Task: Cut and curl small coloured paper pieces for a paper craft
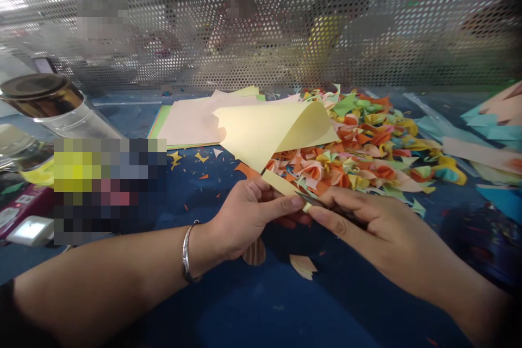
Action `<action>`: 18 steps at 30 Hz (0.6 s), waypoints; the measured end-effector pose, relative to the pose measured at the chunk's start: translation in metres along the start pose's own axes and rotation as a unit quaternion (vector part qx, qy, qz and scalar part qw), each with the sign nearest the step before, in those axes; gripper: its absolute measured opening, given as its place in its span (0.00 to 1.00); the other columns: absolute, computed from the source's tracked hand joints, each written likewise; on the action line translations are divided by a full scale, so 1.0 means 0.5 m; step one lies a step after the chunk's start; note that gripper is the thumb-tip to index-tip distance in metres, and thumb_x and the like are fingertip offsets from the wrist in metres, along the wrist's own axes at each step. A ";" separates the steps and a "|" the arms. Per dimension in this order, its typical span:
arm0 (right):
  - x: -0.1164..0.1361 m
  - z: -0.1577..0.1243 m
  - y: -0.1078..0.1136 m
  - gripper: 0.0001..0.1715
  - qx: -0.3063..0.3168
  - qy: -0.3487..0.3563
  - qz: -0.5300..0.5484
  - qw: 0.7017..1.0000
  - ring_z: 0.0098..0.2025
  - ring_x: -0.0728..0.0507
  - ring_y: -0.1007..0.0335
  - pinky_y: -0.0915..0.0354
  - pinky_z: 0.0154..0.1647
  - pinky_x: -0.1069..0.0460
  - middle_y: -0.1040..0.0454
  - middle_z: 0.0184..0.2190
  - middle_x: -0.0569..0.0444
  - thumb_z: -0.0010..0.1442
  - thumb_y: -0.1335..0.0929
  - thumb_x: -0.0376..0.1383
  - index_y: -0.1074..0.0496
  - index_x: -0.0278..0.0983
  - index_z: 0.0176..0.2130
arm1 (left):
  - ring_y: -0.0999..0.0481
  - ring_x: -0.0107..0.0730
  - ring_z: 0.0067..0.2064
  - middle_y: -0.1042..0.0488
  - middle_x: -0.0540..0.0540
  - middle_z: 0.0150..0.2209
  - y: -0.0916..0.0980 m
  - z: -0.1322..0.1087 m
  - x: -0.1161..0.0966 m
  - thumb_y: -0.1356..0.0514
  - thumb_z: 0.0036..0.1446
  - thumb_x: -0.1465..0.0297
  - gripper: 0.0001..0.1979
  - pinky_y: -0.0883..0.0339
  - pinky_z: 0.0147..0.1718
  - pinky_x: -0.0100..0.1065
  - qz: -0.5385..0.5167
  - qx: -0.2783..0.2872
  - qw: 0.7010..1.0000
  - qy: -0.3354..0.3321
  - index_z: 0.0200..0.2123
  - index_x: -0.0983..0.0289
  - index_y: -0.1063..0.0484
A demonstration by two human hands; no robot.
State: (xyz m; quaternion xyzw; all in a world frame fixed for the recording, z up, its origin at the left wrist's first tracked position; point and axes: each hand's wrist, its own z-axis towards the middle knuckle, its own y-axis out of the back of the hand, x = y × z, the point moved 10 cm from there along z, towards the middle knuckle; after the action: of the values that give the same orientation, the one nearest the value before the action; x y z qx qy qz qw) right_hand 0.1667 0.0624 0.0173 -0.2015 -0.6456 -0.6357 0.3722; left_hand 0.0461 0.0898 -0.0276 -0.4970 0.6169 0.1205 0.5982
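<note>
We hold our bare left hand (244, 215) and bare right hand (375, 223) close together, fingers (346, 199) curled, thumbs (283, 206) pointing toward each other, bare forearms (122, 269) angled in from both sides.

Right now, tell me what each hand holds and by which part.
Left hand: pale-yellow paper strip, by its near edge. Right hand: dark, slender tool, its held part mostly hidden.
</note>
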 end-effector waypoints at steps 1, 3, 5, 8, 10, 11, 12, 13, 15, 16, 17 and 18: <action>0.000 0.000 0.000 0.30 0.000 0.000 -0.001 1.000 0.23 0.47 0.35 0.38 0.21 0.53 0.28 0.22 0.55 0.70 0.37 0.58 0.28 0.40 0.29 | 0.18 0.23 0.32 0.17 0.54 0.30 -0.001 0.000 0.000 0.26 0.56 0.64 0.12 0.27 0.33 0.23 0.002 0.002 1.000 0.001 0.35 0.67 0.18; -0.001 -0.001 0.000 0.30 -0.002 0.002 -0.004 1.000 0.22 0.47 0.36 0.39 0.21 0.53 0.29 0.22 0.55 0.70 0.37 0.58 0.29 0.40 0.28 | 0.18 0.23 0.32 0.17 0.54 0.31 0.001 -0.001 0.001 0.26 0.55 0.64 0.12 0.27 0.33 0.23 0.007 -0.001 1.000 0.001 0.36 0.67 0.18; -0.003 -0.001 0.001 0.30 -0.005 0.003 -0.008 1.000 0.22 0.47 0.37 0.39 0.20 0.52 0.30 0.21 0.56 0.70 0.37 0.58 0.30 0.40 0.27 | 0.18 0.24 0.32 0.17 0.53 0.31 0.008 -0.003 -0.002 0.25 0.55 0.63 0.13 0.27 0.33 0.23 0.009 -0.018 1.000 -0.007 0.36 0.66 0.18; -0.003 -0.002 0.005 0.30 -0.013 0.003 -0.013 1.000 0.21 0.48 0.37 0.40 0.20 0.53 0.30 0.20 0.56 0.71 0.37 0.57 0.30 0.40 0.28 | 0.17 0.25 0.33 0.16 0.52 0.31 0.022 -0.008 -0.017 0.25 0.55 0.63 0.12 0.27 0.32 0.23 0.006 -0.054 0.997 -0.046 0.36 0.64 0.19; -0.002 -0.002 0.005 0.30 -0.013 0.004 -0.016 1.000 0.21 0.48 0.38 0.40 0.20 0.53 0.31 0.20 0.56 0.71 0.37 0.57 0.31 0.40 0.28 | 0.17 0.24 0.32 0.16 0.51 0.31 0.025 -0.010 -0.025 0.26 0.56 0.64 0.10 0.27 0.32 0.23 0.012 -0.063 0.996 -0.064 0.35 0.64 0.19; -0.001 -0.001 0.005 0.30 -0.011 0.005 -0.017 1.000 0.20 0.48 0.38 0.41 0.20 0.53 0.31 0.20 0.56 0.71 0.37 0.57 0.31 0.40 0.27 | 0.17 0.24 0.32 0.16 0.51 0.31 0.025 -0.010 -0.026 0.26 0.56 0.65 0.09 0.27 0.32 0.23 0.016 -0.062 0.996 -0.064 0.35 0.64 0.19; 0.000 -0.001 0.004 0.30 -0.008 0.005 -0.018 1.000 0.20 0.48 0.38 0.41 0.20 0.53 0.31 0.20 0.56 0.71 0.37 0.57 0.31 0.40 0.27 | 0.17 0.24 0.32 0.16 0.51 0.31 0.024 -0.010 -0.024 0.26 0.56 0.65 0.09 0.27 0.32 0.23 0.019 -0.060 0.996 -0.059 0.34 0.64 0.18; 0.000 -0.001 0.004 0.30 -0.006 0.004 -0.018 1.000 0.20 0.48 0.38 0.41 0.20 0.53 0.31 0.20 0.56 0.71 0.38 0.57 0.32 0.40 0.27 | 0.17 0.24 0.32 0.16 0.51 0.31 0.024 -0.009 -0.023 0.26 0.56 0.65 0.09 0.27 0.31 0.22 0.019 -0.060 0.997 -0.053 0.34 0.64 0.18; -0.002 -0.002 0.005 0.30 -0.009 -0.001 -0.018 1.000 0.21 0.47 0.37 0.41 0.20 0.52 0.31 0.20 0.56 0.71 0.38 0.58 0.32 0.40 0.27 | 0.17 0.23 0.32 0.16 0.51 0.31 0.023 -0.008 -0.019 0.26 0.56 0.65 0.09 0.28 0.31 0.22 0.016 -0.057 0.997 -0.040 0.34 0.64 0.18; -0.003 -0.002 0.005 0.30 -0.011 -0.003 -0.018 1.000 0.21 0.47 0.37 0.41 0.21 0.52 0.31 0.21 0.56 0.71 0.37 0.58 0.31 0.40 0.28 | 0.17 0.23 0.31 0.16 0.51 0.30 0.023 -0.008 -0.017 0.26 0.56 0.65 0.08 0.28 0.31 0.22 0.014 -0.054 0.998 -0.035 0.34 0.64 0.18; -0.005 -0.002 0.006 0.30 -0.012 -0.005 -0.018 1.000 0.22 0.47 0.37 0.41 0.21 0.52 0.30 0.21 0.56 0.71 0.37 0.58 0.31 0.40 0.28 | 0.17 0.23 0.31 0.16 0.51 0.30 0.022 -0.007 -0.016 0.27 0.56 0.65 0.08 0.28 0.30 0.22 0.012 -0.051 0.998 -0.031 0.33 0.64 0.18; -0.006 -0.003 0.005 0.30 -0.012 -0.005 -0.017 1.000 0.22 0.47 0.37 0.41 0.21 0.52 0.30 0.22 0.56 0.70 0.37 0.58 0.31 0.40 0.29 | 0.17 0.24 0.31 0.16 0.51 0.30 0.021 -0.007 -0.015 0.27 0.56 0.65 0.08 0.28 0.30 0.22 0.010 -0.048 0.998 -0.029 0.33 0.64 0.18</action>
State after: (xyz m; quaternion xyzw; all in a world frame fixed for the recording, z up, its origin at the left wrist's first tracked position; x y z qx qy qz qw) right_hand 0.1708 0.0619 0.0169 -0.1981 -0.6435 -0.6485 0.3553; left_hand 0.0347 0.0956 -0.0251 -0.5150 0.5981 0.1698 0.5901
